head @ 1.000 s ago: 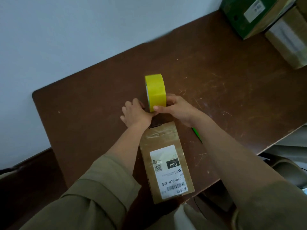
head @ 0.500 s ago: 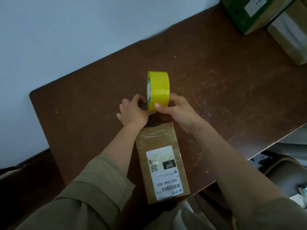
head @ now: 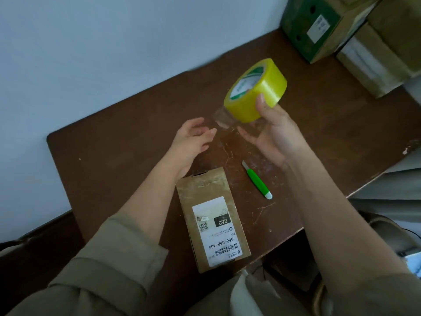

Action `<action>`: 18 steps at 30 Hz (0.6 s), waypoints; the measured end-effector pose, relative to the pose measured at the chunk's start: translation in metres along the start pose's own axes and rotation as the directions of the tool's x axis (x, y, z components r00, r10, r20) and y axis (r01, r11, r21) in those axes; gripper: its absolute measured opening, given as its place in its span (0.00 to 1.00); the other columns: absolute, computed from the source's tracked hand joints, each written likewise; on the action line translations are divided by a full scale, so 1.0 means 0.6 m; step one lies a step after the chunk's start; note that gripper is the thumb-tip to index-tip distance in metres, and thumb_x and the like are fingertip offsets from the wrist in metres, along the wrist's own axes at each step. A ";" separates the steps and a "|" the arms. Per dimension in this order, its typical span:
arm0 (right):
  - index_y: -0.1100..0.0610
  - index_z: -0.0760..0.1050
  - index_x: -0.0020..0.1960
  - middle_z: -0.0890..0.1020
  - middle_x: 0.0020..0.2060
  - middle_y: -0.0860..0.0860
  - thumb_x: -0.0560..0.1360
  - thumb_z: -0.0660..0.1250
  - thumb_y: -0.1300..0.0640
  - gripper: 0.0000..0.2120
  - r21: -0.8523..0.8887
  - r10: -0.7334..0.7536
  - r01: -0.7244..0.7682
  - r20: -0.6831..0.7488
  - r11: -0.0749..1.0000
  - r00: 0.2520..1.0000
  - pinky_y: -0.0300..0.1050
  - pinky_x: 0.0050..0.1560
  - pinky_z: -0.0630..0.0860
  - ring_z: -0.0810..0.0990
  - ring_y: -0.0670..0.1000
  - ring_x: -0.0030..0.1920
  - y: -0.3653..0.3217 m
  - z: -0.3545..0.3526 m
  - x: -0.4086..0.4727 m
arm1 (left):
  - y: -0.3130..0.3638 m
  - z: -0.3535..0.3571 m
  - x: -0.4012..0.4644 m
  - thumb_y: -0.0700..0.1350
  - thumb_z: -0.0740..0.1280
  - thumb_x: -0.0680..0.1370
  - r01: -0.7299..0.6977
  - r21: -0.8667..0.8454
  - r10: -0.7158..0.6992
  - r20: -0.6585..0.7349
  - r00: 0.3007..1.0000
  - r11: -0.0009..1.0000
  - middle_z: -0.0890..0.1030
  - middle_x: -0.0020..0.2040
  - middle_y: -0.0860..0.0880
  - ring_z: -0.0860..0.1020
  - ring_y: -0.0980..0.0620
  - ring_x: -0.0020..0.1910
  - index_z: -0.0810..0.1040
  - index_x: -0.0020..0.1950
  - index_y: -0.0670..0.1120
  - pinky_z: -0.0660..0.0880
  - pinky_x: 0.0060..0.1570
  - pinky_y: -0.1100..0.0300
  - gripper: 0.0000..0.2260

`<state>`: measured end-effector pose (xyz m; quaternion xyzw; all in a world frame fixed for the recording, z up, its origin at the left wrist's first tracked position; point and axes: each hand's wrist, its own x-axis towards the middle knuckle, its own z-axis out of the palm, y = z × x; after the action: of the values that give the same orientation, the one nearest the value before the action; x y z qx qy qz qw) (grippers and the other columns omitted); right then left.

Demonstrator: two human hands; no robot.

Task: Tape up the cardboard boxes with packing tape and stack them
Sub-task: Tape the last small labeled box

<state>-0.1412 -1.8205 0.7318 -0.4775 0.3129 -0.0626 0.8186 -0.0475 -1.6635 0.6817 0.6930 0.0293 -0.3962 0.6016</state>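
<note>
**Roll lifted, loose end hanging free**

From my head camera: my right hand [head: 273,135] holds the roll of tape [head: 255,90] up off the table [head: 114,124], thumb pressed on its yellow outer face and fingers under it, tilted so the loose end [head: 222,119] dangles toward my other hand. I judge I hold it this way so that end can be caught and drawn out. My left hand [head: 191,140] is empty, palm turned up, fingers relaxed and spread, just beside the dangling end; I cannot tell whether a fingertip touches it. The box [head: 211,222] lies flat below my left wrist, label up, near the table's front edge, within easy reach for taping. The cutter [head: 257,181] lies below my right hand, just beside the box, ready for slicing the strip.

Counting: one roll, one cutter, one box before me. Beyond my right hand, at the far corner, stand more boxes [head: 319,28], one green and at least one brown; the edge of the view cuts them off, so I cannot count them exactly.
</note>
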 end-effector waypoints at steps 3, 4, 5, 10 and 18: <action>0.49 0.77 0.61 0.83 0.58 0.50 0.79 0.64 0.50 0.12 0.084 0.016 -0.015 -0.014 0.996 1.000 0.58 0.65 0.75 0.79 0.53 0.63 0.009 -0.009 -0.023 | 0.019 0.029 -0.006 0.32 0.66 0.78 0.044 -0.152 -0.034 0.067 0.997 0.987 0.75 0.66 0.45 0.78 0.47 0.62 0.66 0.75 0.46 0.74 0.64 0.51 0.26; 0.49 0.76 0.62 0.83 0.59 0.50 0.79 0.64 0.49 0.13 0.093 0.020 -0.019 -0.018 0.995 1.000 0.57 0.65 0.75 0.79 0.53 0.64 0.009 -0.013 -0.030 | 0.021 0.035 -0.007 0.31 0.65 0.78 0.068 -0.188 -0.050 0.099 0.994 0.980 0.77 0.64 0.45 0.80 0.46 0.60 0.67 0.74 0.45 0.75 0.64 0.50 0.25; 0.50 0.76 0.63 0.83 0.61 0.50 0.79 0.64 0.49 0.14 0.095 0.021 -0.019 -0.026 0.995 0.999 0.56 0.65 0.75 0.78 0.54 0.65 0.008 -0.017 -0.034 | 0.023 0.040 -0.011 0.31 0.65 0.78 0.085 -0.209 -0.059 0.129 0.990 0.974 0.80 0.60 0.44 0.81 0.46 0.57 0.70 0.72 0.42 0.76 0.63 0.50 0.22; 0.50 0.75 0.65 0.83 0.59 0.49 0.76 0.66 0.47 0.19 0.145 0.022 -0.009 -0.085 0.989 0.996 0.54 0.63 0.76 0.80 0.52 0.63 0.013 -0.034 -0.056 | 0.016 0.061 -0.029 0.39 0.70 0.78 0.047 -0.175 -0.031 0.095 0.995 0.983 0.83 0.44 0.44 0.83 0.47 0.46 0.78 0.53 0.40 0.81 0.52 0.57 0.05; 0.51 0.75 0.67 0.79 0.66 0.55 0.79 0.65 0.45 0.19 0.276 0.110 -0.060 -0.169 0.959 0.980 0.56 0.68 0.72 0.77 0.55 0.67 0.062 -0.050 -0.083 | -0.006 0.081 -0.047 0.39 0.69 0.79 0.013 0.025 -0.013 0.003 1.000 1.000 0.78 0.35 0.48 0.79 0.53 0.35 0.75 0.39 0.44 0.80 0.45 0.60 0.09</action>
<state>-0.2057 -1.8029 0.7133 -0.3400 0.3954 -0.1127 0.8458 -0.0937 -1.6921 0.6968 0.6996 0.0281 -0.4017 0.5903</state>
